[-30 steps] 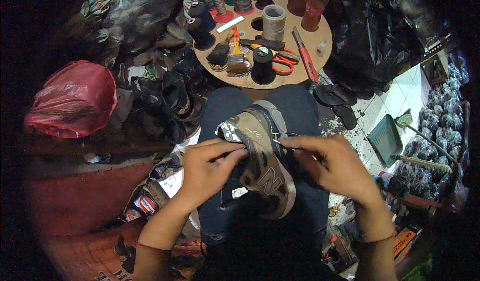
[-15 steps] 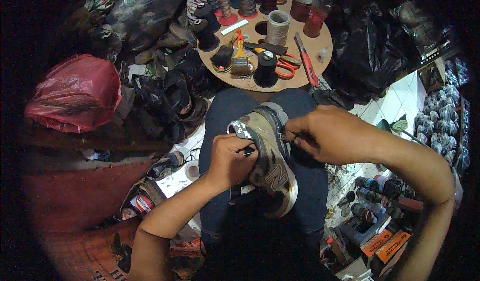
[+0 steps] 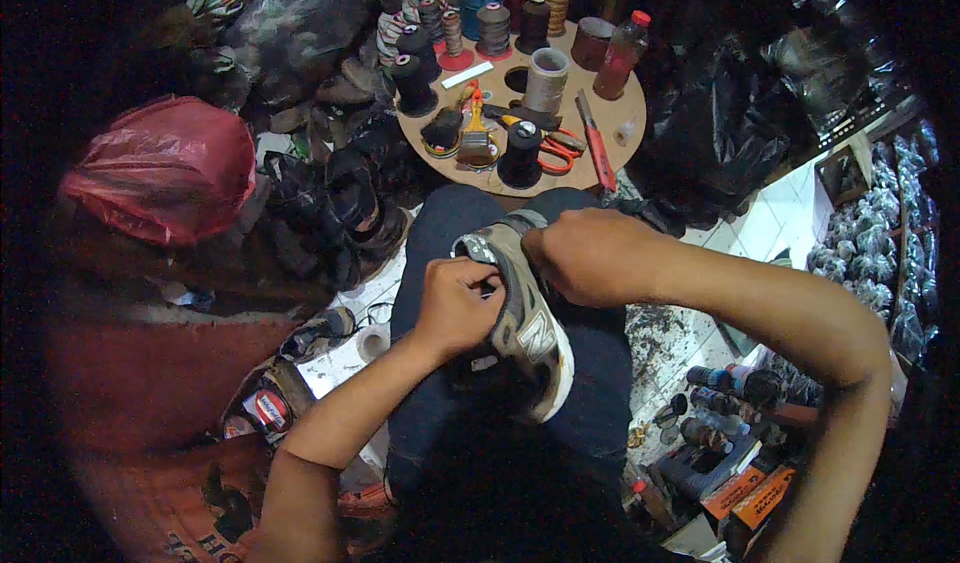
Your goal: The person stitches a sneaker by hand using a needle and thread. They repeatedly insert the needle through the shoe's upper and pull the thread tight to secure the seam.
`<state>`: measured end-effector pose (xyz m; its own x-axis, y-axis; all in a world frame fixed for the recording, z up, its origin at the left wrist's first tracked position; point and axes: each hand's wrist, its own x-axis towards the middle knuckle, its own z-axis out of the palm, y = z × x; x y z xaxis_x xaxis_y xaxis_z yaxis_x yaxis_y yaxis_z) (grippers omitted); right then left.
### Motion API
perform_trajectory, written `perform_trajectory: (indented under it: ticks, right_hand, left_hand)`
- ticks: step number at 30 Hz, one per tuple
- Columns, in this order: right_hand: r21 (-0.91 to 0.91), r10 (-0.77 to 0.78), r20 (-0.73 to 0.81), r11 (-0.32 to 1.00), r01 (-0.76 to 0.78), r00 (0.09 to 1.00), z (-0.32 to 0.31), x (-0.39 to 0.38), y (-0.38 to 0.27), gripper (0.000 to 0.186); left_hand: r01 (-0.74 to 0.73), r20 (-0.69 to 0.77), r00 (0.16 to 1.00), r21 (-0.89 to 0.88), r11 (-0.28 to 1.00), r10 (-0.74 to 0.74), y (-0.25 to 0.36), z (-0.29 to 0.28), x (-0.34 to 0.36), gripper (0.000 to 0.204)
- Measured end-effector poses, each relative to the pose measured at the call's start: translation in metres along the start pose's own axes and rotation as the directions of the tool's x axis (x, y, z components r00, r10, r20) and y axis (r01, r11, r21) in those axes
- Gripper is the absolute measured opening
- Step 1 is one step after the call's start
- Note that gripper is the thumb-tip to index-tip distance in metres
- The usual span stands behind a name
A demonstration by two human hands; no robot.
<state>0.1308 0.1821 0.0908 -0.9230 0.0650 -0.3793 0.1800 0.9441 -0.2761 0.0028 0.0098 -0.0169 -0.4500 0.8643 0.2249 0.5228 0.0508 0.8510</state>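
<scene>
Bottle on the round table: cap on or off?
On: the red cap sits at the top of the bottle, covering its mouth.

Right elbow (image 3: 866,373) swung out, fingers (image 3: 536,251) turned under

Cam's on my head, left one of the pair, wide fisheye staring down and forward. My left hand (image 3: 460,305) and right hand (image 3: 595,255) are close, mid-view, over my lap (image 3: 592,368); the table (image 3: 482,179) starts just beyond, far edge farthest off.
</scene>
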Motion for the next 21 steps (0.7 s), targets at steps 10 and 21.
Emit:
perform_trajectory:
  ticks: [10, 21]
  right_hand:
    - [-0.418, -0.285, -0.26, 0.894, 0.158, 0.922, 0.042, -0.025, 0.019, 0.022]
    - [-0.287, -0.133, -0.449, 0.958, -0.001, 0.884, 0.044, -0.035, 0.02, 0.061]
  left_hand:
    - [-0.079, 0.191, 0.981, 0.256, 0.963, 0.029, 0.012, -0.019, 0.004, 0.016]
    - [0.202, 0.243, 0.952, -0.036, 0.979, -0.188, 0.02, -0.032, 0.003, 0.019]
